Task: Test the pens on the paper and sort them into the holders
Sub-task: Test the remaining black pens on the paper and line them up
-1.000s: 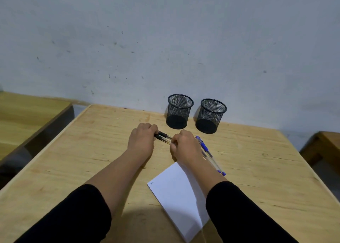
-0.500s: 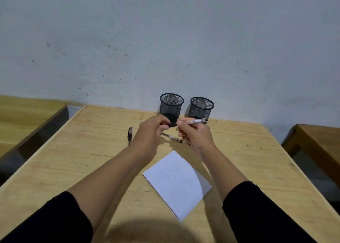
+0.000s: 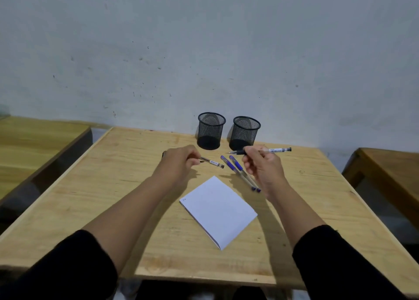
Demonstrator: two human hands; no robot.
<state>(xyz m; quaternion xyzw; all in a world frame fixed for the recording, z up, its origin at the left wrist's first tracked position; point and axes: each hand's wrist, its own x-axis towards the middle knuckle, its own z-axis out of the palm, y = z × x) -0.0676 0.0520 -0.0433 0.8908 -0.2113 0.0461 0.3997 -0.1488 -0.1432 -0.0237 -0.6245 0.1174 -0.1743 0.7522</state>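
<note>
- Here, the right hand (image 3: 263,168) is raised above the table (image 3: 108,186), its grip closed around a black-grip pen (image 3: 275,150) pinched between curled fingers and thumb; the pen lies roughly level, uncapped tip pointing left toward the holders, black end pointing right.
- The left hand (image 3: 179,163) hovers low over the table with fingers curled; a clear pen (image 3: 212,162) sticks out from under its fingertips toward the right, and the grip appears to pinch it, though the contact itself is hidden.
- Two blue pens (image 3: 238,169) lie side by side on the table between the hands, slanting from upper left to lower right, their lower ends passing under the right hand.
- A white sheet of paper (image 3: 218,211) lies flat on the table, rotated like a diamond, near the blue pens.
- Two black mesh holders stand upright near the wall: the left holder (image 3: 211,130) and the right holder (image 3: 246,134), close together, not touching.
- A small dark object (image 3: 163,154) peeks out behind the left hand; what it is cannot be told.
</note>
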